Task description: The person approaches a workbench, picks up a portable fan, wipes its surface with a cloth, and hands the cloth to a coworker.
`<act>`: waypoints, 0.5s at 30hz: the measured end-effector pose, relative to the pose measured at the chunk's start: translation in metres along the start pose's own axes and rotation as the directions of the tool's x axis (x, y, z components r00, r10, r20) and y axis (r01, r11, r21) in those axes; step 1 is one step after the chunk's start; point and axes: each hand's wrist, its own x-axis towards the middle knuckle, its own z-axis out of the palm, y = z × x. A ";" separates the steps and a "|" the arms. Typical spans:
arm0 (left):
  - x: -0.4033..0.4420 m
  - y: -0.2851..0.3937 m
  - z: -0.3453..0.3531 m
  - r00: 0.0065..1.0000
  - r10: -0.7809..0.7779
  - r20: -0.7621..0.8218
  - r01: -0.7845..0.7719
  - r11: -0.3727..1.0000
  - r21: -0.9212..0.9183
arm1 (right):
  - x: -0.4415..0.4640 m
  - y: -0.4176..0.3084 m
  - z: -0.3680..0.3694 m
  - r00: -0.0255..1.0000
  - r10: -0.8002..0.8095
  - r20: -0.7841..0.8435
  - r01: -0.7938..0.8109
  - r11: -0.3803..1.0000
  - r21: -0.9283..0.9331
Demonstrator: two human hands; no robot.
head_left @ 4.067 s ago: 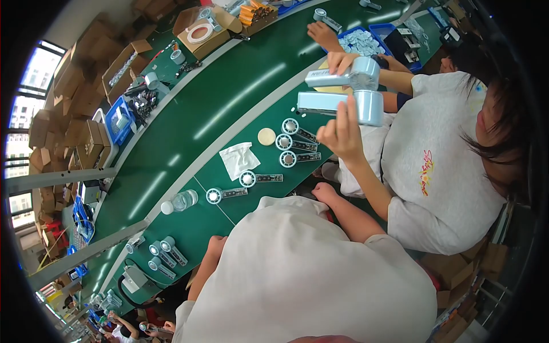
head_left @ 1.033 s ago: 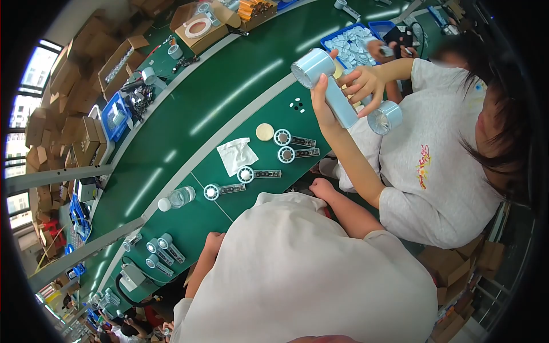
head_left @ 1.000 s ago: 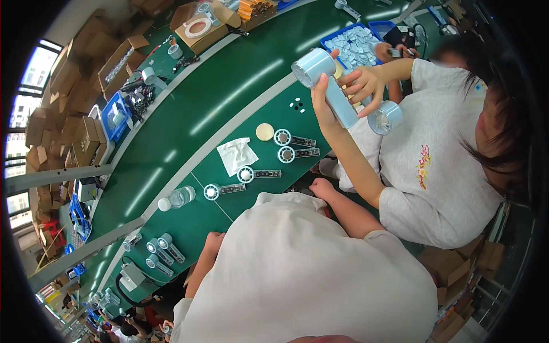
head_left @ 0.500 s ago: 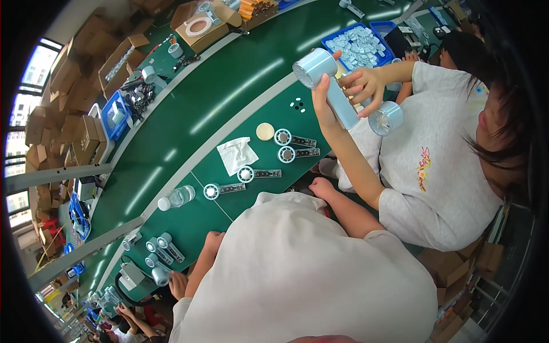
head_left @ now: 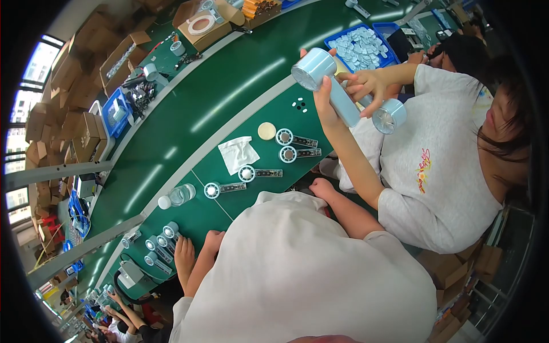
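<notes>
My left hand (head_left: 214,240) rests closed at the table's near edge, with nothing visible in it. My right hand (head_left: 321,187) lies loosely closed beside my body, off the table edge, also with nothing to be seen in it. Between them on the green table are several unfinished handheld fans (head_left: 263,173) with round heads and exposed circuit boards in their handles. A white cloth (head_left: 238,154) and a round cream disc (head_left: 266,131) lie behind these. A clear bottle (head_left: 182,195) with a white cap is beyond my left hand.
At right, another person holds up two light-blue handheld fans (head_left: 342,103). Another person's hand (head_left: 184,257) is beside my left forearm, reaching to a group of fans (head_left: 162,243). A blue tray (head_left: 394,57) of light-blue parts stands far right. A metal rail (head_left: 131,226) crosses left.
The neighbouring hand on the left has moved up, and a fan beside it has joined the group on the table. The right-hand person's fans have shifted slightly. My hands have stayed still.
</notes>
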 end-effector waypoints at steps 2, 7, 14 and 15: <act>0.003 -0.001 0.001 1.000 0.011 -0.001 -0.011 1.000 0.001 | -0.001 -0.001 0.000 1.000 0.002 -0.002 -0.002 1.000 0.004; 0.007 -0.002 0.002 0.999 0.031 -0.014 -0.031 0.999 0.015 | 0.003 0.002 0.003 1.000 0.004 0.002 -0.004 1.000 0.018; -0.004 0.008 -0.002 0.999 0.031 0.016 -0.030 0.998 -0.056 | 0.017 0.016 0.011 0.998 -0.055 -0.022 0.054 0.998 -0.042; -0.005 0.007 -0.003 0.997 0.075 0.032 -0.072 0.992 -0.103 | 0.024 0.023 0.014 0.998 -0.061 -0.007 0.061 0.997 -0.049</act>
